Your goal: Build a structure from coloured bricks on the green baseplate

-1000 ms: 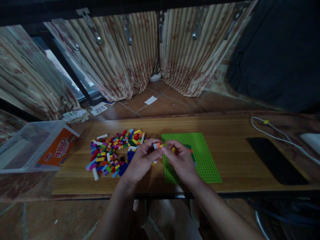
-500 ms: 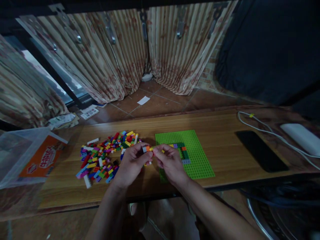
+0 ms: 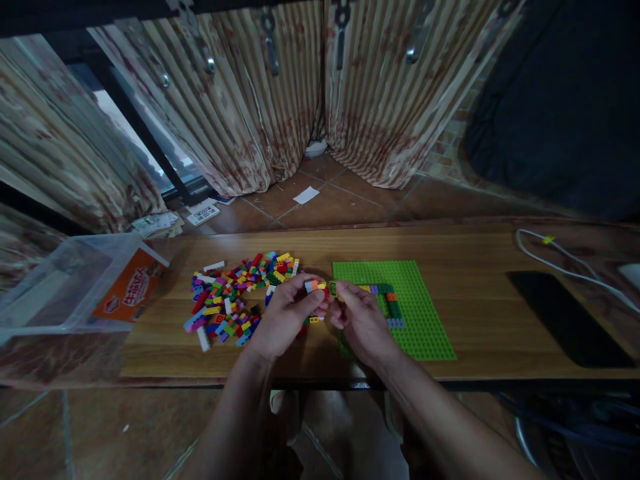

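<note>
My left hand and my right hand meet above the wooden table's near edge, both pinched on a short row of joined bricks, orange, white and yellow. Left of them lies a heap of small coloured bricks. A green baseplate lies to the right, partly under my right hand. On it stands a low line of bricks forming a corner, in purple, orange, green and grey.
A clear plastic box with an orange label sits at the table's left end. A black phone and a white cable lie on the right. Behind the table are tiled floor and striped curtains.
Both hands have stayed together on the joined bricks and turned them slightly. The camera swung left and back, so the scene shifted in view. The heap and baseplate have not moved.
</note>
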{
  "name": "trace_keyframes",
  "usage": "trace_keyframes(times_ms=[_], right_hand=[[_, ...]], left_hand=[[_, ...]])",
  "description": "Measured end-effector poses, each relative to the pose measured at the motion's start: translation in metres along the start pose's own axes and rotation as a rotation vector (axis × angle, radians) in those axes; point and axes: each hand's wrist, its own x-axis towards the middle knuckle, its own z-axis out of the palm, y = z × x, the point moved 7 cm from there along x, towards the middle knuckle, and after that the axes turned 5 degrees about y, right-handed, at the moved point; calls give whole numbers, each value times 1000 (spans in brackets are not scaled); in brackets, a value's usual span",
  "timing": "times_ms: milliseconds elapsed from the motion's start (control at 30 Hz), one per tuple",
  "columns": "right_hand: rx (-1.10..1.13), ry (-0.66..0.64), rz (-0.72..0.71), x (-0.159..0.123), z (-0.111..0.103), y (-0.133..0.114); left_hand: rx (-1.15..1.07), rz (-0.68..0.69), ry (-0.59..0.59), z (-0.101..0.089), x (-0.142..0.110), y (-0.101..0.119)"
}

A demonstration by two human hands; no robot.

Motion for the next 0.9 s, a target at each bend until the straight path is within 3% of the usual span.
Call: trace_keyframes(times_ms=[167,333,500,700,900], right_hand=[[38,-19,38,0,-1,-5],[-143,-7,-22,-1,-2,-6],[-297,109,-182,-1,-8,-10],[-477,86,-381,-3,-8,-20],[-372,190,-265,0,-20,-7]], left_hand=[[-113,-42,-9,0,-3,3],[6,-21,6,6,-5,5],[54,3,59,13,-2,4],[-6,1,119,16,-2,-2],[-135,-53,146,16,-4,-6]])
